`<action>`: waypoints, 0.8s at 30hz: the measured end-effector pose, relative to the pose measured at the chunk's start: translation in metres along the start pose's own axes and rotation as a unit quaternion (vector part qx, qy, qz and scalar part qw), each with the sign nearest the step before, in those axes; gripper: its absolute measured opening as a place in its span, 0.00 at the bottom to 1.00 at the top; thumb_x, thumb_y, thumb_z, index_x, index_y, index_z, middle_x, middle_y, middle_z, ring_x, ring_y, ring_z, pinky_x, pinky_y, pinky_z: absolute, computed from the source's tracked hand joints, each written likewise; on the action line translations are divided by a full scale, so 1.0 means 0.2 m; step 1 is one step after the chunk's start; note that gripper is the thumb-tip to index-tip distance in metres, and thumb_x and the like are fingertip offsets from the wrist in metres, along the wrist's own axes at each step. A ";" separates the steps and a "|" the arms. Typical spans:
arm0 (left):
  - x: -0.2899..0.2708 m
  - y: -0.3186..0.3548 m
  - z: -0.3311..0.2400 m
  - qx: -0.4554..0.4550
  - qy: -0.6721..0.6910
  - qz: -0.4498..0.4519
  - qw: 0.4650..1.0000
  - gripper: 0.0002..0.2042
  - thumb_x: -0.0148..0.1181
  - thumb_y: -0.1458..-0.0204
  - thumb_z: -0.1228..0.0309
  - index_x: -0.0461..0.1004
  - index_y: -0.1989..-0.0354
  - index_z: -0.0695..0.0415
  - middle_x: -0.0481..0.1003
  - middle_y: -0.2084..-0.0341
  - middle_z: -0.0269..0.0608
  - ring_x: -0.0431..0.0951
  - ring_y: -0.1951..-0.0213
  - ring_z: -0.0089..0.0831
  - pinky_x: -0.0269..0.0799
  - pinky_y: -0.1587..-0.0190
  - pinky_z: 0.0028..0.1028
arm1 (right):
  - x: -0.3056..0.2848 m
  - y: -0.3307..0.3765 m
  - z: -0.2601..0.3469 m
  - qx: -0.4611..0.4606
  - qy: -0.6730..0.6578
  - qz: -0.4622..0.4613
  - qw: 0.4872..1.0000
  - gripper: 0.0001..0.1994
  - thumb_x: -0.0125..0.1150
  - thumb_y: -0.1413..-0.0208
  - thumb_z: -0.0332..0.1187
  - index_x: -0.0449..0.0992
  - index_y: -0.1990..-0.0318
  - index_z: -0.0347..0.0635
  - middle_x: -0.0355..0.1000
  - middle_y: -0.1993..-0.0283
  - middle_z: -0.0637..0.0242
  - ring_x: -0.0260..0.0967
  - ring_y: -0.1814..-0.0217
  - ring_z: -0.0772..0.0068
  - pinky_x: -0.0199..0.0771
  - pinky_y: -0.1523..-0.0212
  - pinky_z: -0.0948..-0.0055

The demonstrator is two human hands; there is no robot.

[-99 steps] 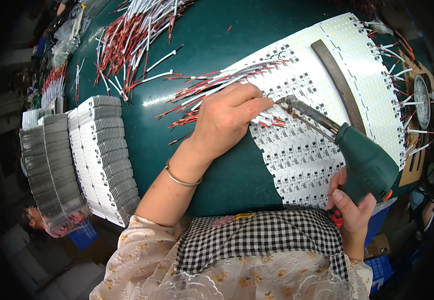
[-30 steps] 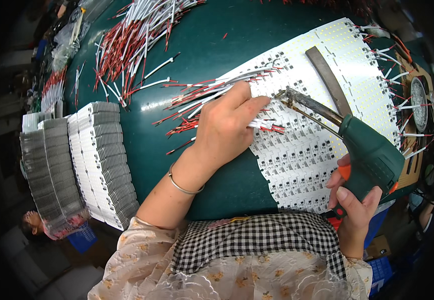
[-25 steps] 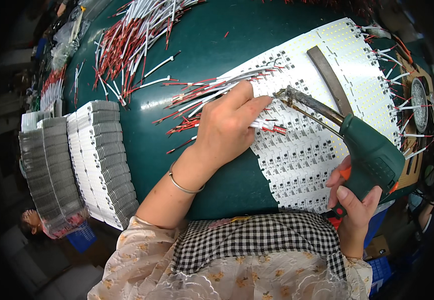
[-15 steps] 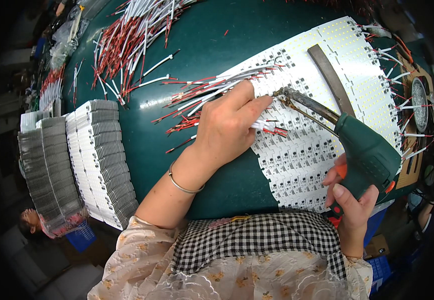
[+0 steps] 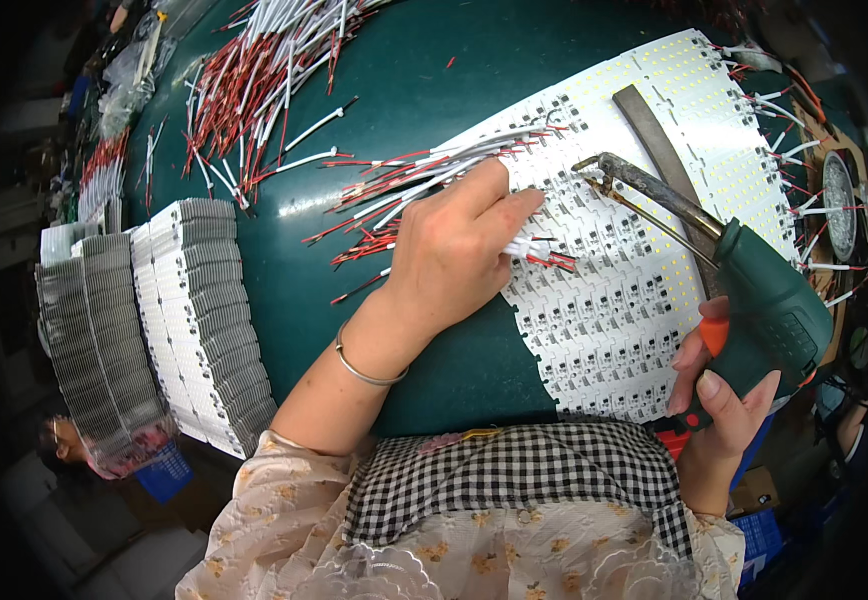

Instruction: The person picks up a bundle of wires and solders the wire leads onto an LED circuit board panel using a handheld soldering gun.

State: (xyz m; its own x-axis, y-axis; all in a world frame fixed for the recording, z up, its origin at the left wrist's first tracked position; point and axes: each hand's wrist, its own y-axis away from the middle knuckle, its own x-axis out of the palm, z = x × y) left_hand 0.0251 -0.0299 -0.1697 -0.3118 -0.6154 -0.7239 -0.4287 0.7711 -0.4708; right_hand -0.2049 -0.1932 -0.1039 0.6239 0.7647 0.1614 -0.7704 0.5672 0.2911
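Observation:
My left hand [image 5: 454,240] is closed over a bunch of red-and-white wires [image 5: 379,205], whose ends stick out on both sides of the fingers. It rests at the left edge of a white sheet of LED circuit boards [image 5: 604,340]. My right hand [image 5: 719,410] grips the handle of a dark green soldering gun [image 5: 769,300] with an orange trigger. The gun's bent, darkened tip hangs over the boards, a short gap to the right of my left fingertips. A flat grey metal bar [image 5: 659,145] lies across the sheet, partly behind the gun.
A loose heap of red-and-white wires [image 5: 264,75] lies at the far left of the green table [image 5: 314,290]. Stacks of boards [image 5: 199,330] stand at the left. Wires [image 5: 804,210] stick out along the sheet's right edge, near a round metal dish [image 5: 839,205].
My right hand has drawn the soldering gun to the right, taking its tip away from my left fingertips. My left hand has stayed in place with the wires.

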 end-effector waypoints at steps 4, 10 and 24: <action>0.00 0.00 0.00 0.004 -0.008 0.001 1.000 0.23 0.59 0.74 0.88 0.78 0.63 0.58 0.67 0.79 0.38 0.71 0.79 0.30 0.66 0.80 0.27 | -0.02 0.01 0.00 -0.014 -0.007 0.001 1.000 0.35 0.65 0.56 0.27 0.56 0.41 0.21 0.65 0.48 0.43 0.71 0.66 0.66 0.72 0.83 0.79; 0.02 0.00 0.06 -0.009 0.068 0.006 0.998 0.24 0.53 0.74 0.92 0.79 0.64 0.59 0.68 0.80 0.39 0.72 0.77 0.31 0.67 0.77 0.27 | 0.00 0.04 -0.02 -0.045 0.028 -0.032 0.998 0.35 0.68 0.55 0.34 0.58 0.45 0.18 0.68 0.60 0.47 0.67 0.81 0.73 0.66 0.89 0.81; 0.01 -0.01 0.08 0.011 0.122 0.024 0.992 0.25 0.51 0.73 0.93 0.80 0.64 0.59 0.69 0.79 0.39 0.71 0.77 0.31 0.65 0.76 0.26 | -0.04 0.07 -0.05 0.022 0.049 0.041 0.998 0.26 0.62 0.52 0.28 0.61 0.49 0.22 0.65 0.62 0.52 0.69 0.72 0.67 0.71 0.85 0.79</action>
State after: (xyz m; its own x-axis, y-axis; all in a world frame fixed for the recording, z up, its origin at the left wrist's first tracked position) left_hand 0.0381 -0.0305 -0.1788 -0.5276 -0.5977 -0.6036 -0.3904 0.8017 -0.4526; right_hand -0.2214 -0.1881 -0.1115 0.5409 0.8358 0.0945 -0.8109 0.4884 0.3223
